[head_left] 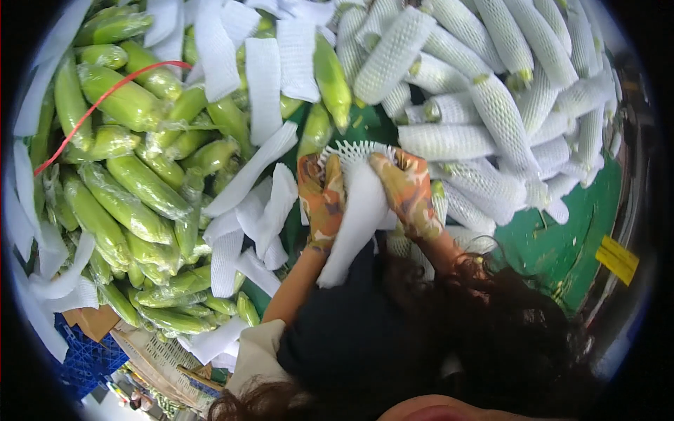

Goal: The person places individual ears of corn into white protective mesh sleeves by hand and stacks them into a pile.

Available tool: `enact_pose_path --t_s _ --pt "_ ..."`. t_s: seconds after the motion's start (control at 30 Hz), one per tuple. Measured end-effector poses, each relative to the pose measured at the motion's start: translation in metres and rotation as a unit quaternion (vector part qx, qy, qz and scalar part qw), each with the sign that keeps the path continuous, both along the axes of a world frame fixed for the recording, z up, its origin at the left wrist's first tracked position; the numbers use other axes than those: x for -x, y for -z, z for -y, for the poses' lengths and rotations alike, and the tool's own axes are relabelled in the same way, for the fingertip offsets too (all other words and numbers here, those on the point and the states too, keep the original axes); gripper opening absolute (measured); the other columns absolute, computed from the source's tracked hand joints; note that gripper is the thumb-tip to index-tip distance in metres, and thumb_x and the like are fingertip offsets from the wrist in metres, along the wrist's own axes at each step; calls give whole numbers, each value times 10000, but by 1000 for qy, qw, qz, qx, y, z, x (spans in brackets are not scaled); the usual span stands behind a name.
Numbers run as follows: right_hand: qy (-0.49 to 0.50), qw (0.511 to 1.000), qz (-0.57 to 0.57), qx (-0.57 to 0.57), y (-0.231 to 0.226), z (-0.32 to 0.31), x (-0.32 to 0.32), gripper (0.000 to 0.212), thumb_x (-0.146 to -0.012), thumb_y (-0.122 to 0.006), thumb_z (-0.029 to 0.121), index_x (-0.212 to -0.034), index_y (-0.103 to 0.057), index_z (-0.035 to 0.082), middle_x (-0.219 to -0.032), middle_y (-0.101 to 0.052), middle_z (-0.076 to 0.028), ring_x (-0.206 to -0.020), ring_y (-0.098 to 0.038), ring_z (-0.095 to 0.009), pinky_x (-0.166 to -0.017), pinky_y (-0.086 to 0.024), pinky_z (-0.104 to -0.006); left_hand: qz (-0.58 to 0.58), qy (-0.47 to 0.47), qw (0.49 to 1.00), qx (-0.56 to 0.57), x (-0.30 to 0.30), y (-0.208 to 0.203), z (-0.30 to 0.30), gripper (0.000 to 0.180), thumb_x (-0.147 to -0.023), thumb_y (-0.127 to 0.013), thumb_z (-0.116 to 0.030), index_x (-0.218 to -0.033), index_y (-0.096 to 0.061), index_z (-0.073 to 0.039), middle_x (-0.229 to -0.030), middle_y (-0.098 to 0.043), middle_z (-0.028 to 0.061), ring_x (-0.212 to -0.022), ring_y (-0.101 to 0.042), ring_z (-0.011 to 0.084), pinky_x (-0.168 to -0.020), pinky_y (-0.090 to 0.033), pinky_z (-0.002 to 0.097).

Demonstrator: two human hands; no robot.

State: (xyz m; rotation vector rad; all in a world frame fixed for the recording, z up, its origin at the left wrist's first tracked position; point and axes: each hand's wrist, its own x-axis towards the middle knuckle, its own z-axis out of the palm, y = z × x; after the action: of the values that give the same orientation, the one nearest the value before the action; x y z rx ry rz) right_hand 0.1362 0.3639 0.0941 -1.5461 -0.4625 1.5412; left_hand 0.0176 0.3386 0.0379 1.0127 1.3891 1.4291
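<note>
— Two gloved hands on one white foam net sleeve (359, 210), is that it?

— Yes. The left hand (321, 200) grips the sleeve's left edge and the right hand (406, 193) grips its right edge, stretching the netted mouth open at the top. Both wear orange patterned gloves.

— Where does the sleeve sit?

— Over the green table (554, 245), its lower end hanging toward the person's dark top (351, 337).

— And around the sleeve?

— Left of it, flat empty foam sleeves (260, 203) lie scattered. Further left is a heap of plastic-wrapped corn ears (126, 203), with a red cord (105, 98) across them. Just above the sleeve, a bare green ear (331, 81) points down toward it.

— To the right?

— A pile of already netted corn ears (491, 105), above and right of the sleeve. Beyond that, at the table's right edge, a yellow tag (616, 258).
</note>
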Motion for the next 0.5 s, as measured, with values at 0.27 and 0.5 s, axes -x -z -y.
enact_pose_path --t_s 0.27,0.5 --pt "-231 898 368 -62 145 45 -21 289 -766 -544 251 -838 -563 -29 -703 -573 -179 -635 -552 -290 -591 -430 -345 148 -45 966 205 22 173 43 324 -753 -508 20 -1070 -446 44 -982 -550 124 -708 -531 181 -562 -445 254" --pt "-401 898 177 26 135 39 -25 285 -796 -487 173 -1053 -492 49 -1015 -522 -143 -898 -516 -221 -721 -423 -304 -197 10 980 -28 5 105 -4 338 -732 -570 -147 -1018 -456 -6 -828 -555 105 -687 -541 211 -620 -443 300"
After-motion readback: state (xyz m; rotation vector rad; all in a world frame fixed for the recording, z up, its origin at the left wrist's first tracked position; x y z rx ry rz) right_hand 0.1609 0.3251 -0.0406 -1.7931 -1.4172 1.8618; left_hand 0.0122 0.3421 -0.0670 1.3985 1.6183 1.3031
